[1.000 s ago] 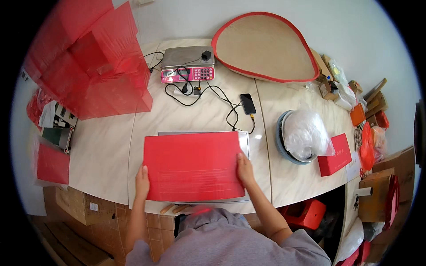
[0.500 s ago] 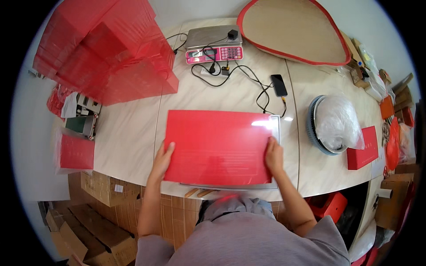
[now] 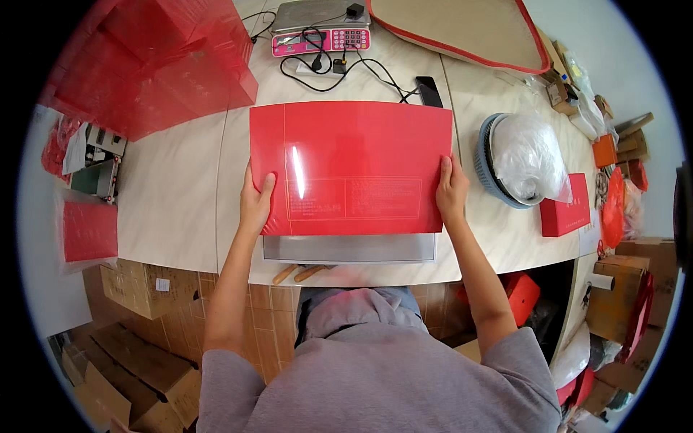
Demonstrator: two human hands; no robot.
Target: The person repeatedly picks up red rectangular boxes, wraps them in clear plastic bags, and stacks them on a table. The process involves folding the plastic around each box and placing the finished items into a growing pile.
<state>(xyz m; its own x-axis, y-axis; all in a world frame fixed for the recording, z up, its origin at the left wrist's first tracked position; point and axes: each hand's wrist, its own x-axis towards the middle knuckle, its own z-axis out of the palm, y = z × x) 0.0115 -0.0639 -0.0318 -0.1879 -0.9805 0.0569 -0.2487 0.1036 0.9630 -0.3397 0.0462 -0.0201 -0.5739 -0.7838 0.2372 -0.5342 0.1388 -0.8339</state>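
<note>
Between my hands is a wide, glossy red cardboard sheet or flat box (image 3: 346, 148) with thin gold lines and small print; its thickness does not show. My left hand (image 3: 255, 203) grips its lower left edge, thumb on top. At the right edge my right hand (image 3: 452, 189) holds it the same way, fingers partly hidden underneath. Below it, by the table's front edge, lies a grey rectangular board (image 3: 354, 249) with a pale border, its far part covered by the red piece. Wooden handles (image 3: 310, 273) stick out beside the board's near edge.
Stacked red boxes (image 3: 151, 72) fill the back left. A pink scale (image 3: 321, 40), black cables and a phone (image 3: 429, 92) are at the back. On the right stand a blue basket (image 3: 485, 155) with a plastic bag (image 3: 527, 155) and a small red box (image 3: 567, 209).
The red piece has moved away from my body and sits farther over the table, with both hands still on it. More of the grey board shows below it. The head view has shifted.
</note>
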